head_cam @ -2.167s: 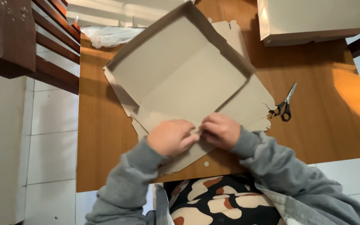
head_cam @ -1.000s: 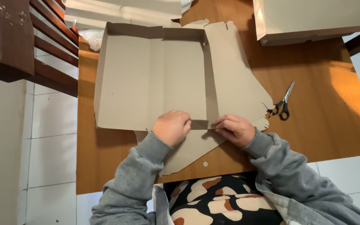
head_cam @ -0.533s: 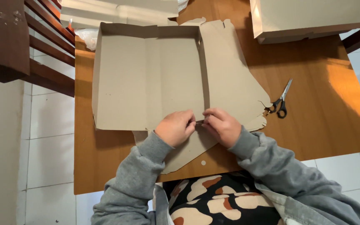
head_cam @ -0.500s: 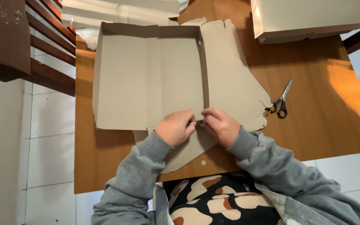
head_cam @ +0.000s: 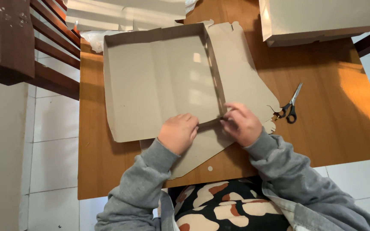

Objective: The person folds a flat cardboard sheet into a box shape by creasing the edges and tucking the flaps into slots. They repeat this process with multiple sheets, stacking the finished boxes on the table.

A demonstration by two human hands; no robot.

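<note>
A: Where's the box?
B: On the counter, flat. My left hand presses its near edge; my right hand pinches the near right corner.
A: Risk?
B: I'd say the corner flap could tear, or spring open.

A flat grey-brown cardboard box lies open mid-table; a pale closed box sits far-right.

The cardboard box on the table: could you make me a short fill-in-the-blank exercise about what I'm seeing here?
1. Both hands, the left hand and the right hand, press on the near edge of the flat cardboard ____.
2. To the right of the right hand lies a pair of ____ on the wooden table.
3. The person's sleeves are ____ in colour.

Missing words: box; scissors; grey
</note>
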